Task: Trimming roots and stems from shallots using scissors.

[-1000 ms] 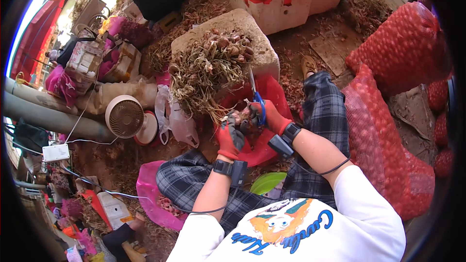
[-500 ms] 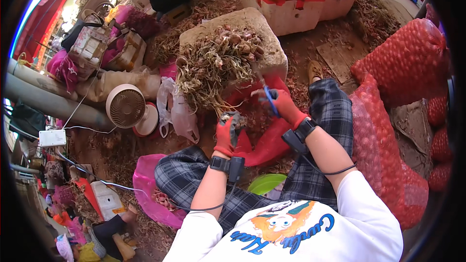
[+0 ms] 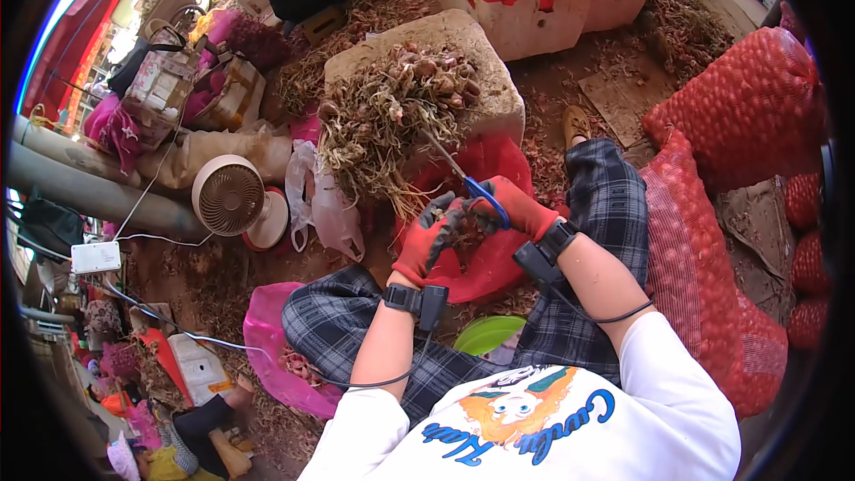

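Above red bag (image 3: 492, 269), right fingers (image 3: 486, 210) wrapped round blue-handled scissors (image 3: 470, 182); left fingers (image 3: 439, 210) curled, grip's contents unclear.

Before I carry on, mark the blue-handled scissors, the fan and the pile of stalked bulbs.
Blue-handled scissors (image 3: 474, 187): head view, blue handle, just below the blades.
Fan (image 3: 232, 196): head view, round brown grille.
Pile of stalked bulbs (image 3: 396, 116): head view, dried stalks mid-pile.
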`<state>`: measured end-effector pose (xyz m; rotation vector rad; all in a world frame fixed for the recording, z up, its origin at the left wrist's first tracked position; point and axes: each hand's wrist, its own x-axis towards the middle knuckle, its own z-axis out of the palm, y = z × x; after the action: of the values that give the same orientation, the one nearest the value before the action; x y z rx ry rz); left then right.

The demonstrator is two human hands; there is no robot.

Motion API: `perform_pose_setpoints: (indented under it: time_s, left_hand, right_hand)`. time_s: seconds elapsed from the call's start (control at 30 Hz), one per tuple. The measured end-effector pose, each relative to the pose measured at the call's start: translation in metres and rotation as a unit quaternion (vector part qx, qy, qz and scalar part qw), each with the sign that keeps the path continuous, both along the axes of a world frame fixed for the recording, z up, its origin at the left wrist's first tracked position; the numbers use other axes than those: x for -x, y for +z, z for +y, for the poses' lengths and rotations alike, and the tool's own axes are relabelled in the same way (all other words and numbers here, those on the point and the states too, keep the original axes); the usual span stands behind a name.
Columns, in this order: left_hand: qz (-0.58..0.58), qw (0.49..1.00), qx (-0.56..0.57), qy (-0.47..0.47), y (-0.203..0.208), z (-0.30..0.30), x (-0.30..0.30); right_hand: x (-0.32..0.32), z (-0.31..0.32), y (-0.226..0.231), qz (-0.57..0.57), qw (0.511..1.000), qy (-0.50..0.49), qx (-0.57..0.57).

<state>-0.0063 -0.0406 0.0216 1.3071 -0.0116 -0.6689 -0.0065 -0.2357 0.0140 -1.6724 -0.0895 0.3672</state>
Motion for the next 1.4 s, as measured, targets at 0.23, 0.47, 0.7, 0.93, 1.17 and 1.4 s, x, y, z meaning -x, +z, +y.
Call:
perform_pose_setpoints:
  time_s: [0.23,0.47,0.7,0.93,1.17,1.4]
  left_hand:
    - [0.201,0.951,0.212,0.103,-0.029,0.029,-0.013]
    - [0.278,0.871,0.379,0.145,-0.021,0.046,-0.028]
    - [0.303,0.871,0.322,0.214,-0.034,0.046,-0.022]
    - [0.068,0.976,0.166,0.120,-0.029,0.030,-0.014]
    - [0.194,0.939,0.234,0.159,0.009,0.013,-0.011]
    - [0.277,0.913,0.298,0.001,-0.018,0.024,-0.013]
  right_hand:
    - [0.003,0.013,0.007,0.147,0.974,-0.037,-0.170]
    - [0.030,0.004,0.004,-0.207,0.899,-0.047,0.383]
    - [0.037,0.018,0.016,-0.243,0.872,-0.033,0.424]
    - [0.036,0.020,0.002,-0.220,0.849,0.001,0.480]
    - [0.028,0.011,0.000,-0.129,0.946,-0.074,0.288]
    - [0.017,0.006,0.020,-0.015,0.995,-0.102,-0.010]
